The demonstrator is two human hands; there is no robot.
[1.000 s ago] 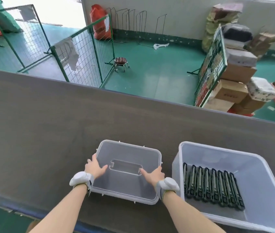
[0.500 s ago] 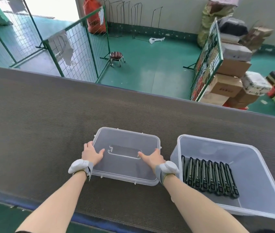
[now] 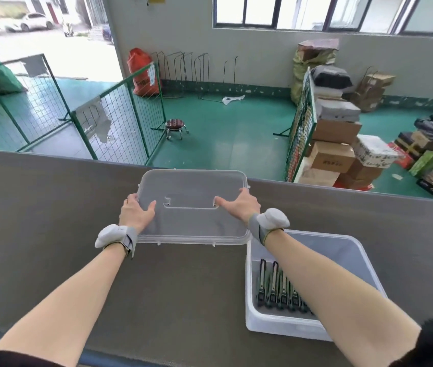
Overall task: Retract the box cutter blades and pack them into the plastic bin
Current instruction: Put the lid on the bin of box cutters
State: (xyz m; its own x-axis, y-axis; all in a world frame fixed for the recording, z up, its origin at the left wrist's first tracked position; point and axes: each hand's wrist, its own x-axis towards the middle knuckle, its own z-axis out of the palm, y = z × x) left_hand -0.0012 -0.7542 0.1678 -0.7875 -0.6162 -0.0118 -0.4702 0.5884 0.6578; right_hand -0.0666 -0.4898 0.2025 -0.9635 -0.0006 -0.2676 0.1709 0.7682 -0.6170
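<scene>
While gripped at both short edges, clear plastic lid (image 3: 193,205) held flat above the grey table (image 3: 51,207), thumbs on top and fingers curled under the rim. Left hand (image 3: 136,213) closed on the lid's 9 o'clock edge, right hand (image 3: 240,205) closed on its 3 o'clock edge; a white padded band strapped on each wrist. Handle-shaped cutout visible through the lid's middle. Lid's near right corner just over the far left corner of the plastic bin (image 3: 363,263), whether touching or apart cannot be told. Bin at 4 o'clock from the lid, standing open on the table, translucent white. Box cutters (image 3: 276,287) lying inside on the bin's floor, side by side in a row, long axes running toward 12 o'clock, dark green and black bodies; right part of the row hidden behind the right forearm, so the count cannot be told, nor whether the blades are drawn in. Beyond the table's far edge, toward 12 o'clock, a green floor with a small round stool (image 3: 175,126); at 10 o'clock green wire fence panels (image 3: 120,123); at 2 o'clock a stack of cardboard boxes (image 3: 334,152) against another wire panel.
</scene>
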